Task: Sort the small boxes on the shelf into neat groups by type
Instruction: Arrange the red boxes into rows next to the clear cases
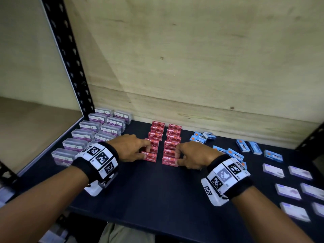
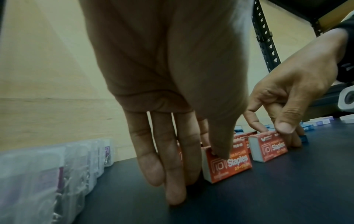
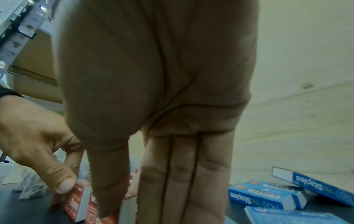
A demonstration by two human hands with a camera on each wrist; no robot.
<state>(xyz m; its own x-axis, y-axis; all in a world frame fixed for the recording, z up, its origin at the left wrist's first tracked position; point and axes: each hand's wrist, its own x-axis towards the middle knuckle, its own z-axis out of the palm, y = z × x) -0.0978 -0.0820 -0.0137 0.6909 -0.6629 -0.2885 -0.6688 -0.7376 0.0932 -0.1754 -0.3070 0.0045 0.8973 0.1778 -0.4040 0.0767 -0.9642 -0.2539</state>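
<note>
Both hands, left hand [image 1: 133, 148] and right hand [image 1: 191, 157], pinch front red staple boxes [image 1: 164, 142], already in rows; blue boxes [image 1: 228, 148] remain scattered.

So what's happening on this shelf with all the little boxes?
A person is sorting stationery boxes by type. The left hand and right hand each pinch the nearest box of two rows of red staple boxes, squaring them up. Clear paper clip boxes already stand in two neat rows at the left. The blue staple boxes lie scattered at the right, and the pale purple boxes sit spaced out nearer the front.
</note>
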